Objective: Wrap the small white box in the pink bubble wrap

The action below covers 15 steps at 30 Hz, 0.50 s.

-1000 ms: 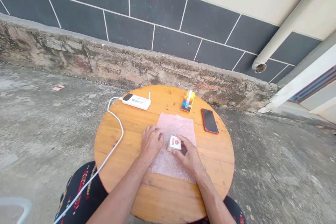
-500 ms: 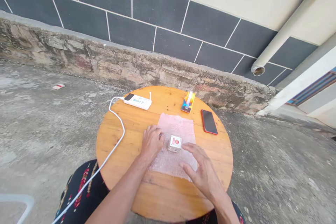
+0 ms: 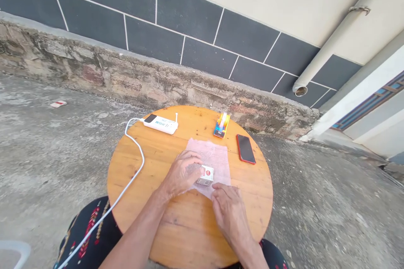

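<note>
A small white box (image 3: 207,172) with red print sits on a sheet of pinkish bubble wrap (image 3: 217,154) on the round wooden table (image 3: 186,239). My left hand (image 3: 181,173) is at the box's left side, its thumb by the box and its fingers stretched apart over the wrap. Just in front of the box, to the right, my right hand (image 3: 227,206) has its fingers curled on the near edge of the bubble wrap. That hand hides the sheet's near right corner.
A white device (image 3: 160,124) with a cable (image 3: 141,149) lies at the back left. A yellow and blue tape dispenser (image 3: 221,125) stands at the back, with a red-edged phone (image 3: 246,149) to its right. Beyond the table is a stone-based wall (image 3: 142,77).
My right hand has moved nearer and closed on the wrap's near edge, which has drawn up towards the box. My left hand has shifted in against the box. The view has turned slightly.
</note>
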### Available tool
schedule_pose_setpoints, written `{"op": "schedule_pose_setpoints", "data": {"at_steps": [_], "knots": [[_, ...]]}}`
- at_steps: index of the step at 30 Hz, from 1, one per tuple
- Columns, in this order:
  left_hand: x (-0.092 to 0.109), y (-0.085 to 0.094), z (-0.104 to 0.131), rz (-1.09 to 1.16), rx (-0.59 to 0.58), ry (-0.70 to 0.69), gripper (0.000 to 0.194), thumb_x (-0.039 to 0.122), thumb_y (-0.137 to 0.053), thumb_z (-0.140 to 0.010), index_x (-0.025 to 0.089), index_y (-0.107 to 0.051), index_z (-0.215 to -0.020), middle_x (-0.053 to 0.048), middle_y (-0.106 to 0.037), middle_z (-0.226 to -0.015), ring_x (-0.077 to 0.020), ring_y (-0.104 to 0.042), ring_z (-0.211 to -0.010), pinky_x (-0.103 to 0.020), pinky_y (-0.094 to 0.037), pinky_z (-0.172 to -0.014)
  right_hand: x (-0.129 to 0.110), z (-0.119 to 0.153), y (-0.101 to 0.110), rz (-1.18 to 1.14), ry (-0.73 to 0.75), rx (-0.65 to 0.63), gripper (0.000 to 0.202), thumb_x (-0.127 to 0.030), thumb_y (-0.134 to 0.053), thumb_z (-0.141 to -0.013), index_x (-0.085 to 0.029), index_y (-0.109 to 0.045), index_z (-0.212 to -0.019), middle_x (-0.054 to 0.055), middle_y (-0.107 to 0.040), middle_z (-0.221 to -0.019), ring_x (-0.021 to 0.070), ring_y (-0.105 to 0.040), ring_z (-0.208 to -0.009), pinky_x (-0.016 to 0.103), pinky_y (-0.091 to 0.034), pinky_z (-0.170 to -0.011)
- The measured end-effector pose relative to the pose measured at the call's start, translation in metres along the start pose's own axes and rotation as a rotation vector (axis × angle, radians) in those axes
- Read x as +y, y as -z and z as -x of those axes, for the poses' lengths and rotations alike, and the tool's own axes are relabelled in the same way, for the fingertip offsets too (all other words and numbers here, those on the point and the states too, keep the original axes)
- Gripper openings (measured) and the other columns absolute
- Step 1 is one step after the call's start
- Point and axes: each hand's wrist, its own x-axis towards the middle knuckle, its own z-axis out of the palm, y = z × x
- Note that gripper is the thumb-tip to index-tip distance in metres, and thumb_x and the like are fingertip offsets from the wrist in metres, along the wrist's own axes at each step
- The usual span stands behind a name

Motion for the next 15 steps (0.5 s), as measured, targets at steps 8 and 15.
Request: {"op": "schedule_pose_setpoints", "data": {"at_steps": [8, 15], "knots": [[0.006, 0.005, 0.003, -0.053, -0.197, -0.182, 0.028, 0.017, -0.073, -0.063, 0.024, -0.068, -0.090, -0.001, -0.063, -0.088, -0.0218, -0.050, -0.098, -0.037, -0.036, -0.094, 0.001, -0.031, 0.014, -0.032, -0.074, -0.080, 0.017, -0.011, -0.044, -0.088, -0.018, -0.056, -0.079, 0.005, -0.063, -0.089, 0.0203, -0.055, -0.080, 0.033, -0.034, -0.075], [0.004, 0.003, 0.006, -0.048, -0.252, -0.134, 0.019, 0.001, -0.054, -0.062, 0.019, -0.060, -0.066, 0.001, -0.056, -0.077, -0.0162, -0.049, -0.084, -0.028, -0.038, -0.075, 0.028, -0.053, 0.028, -0.356, -0.175, -0.188, 0.015, -0.025, -0.047, -0.093, -0.020, -0.061, -0.097, 0.005, -0.063, -0.101, 0.0182, -0.058, -0.093, 0.030, -0.043, -0.081]]}}
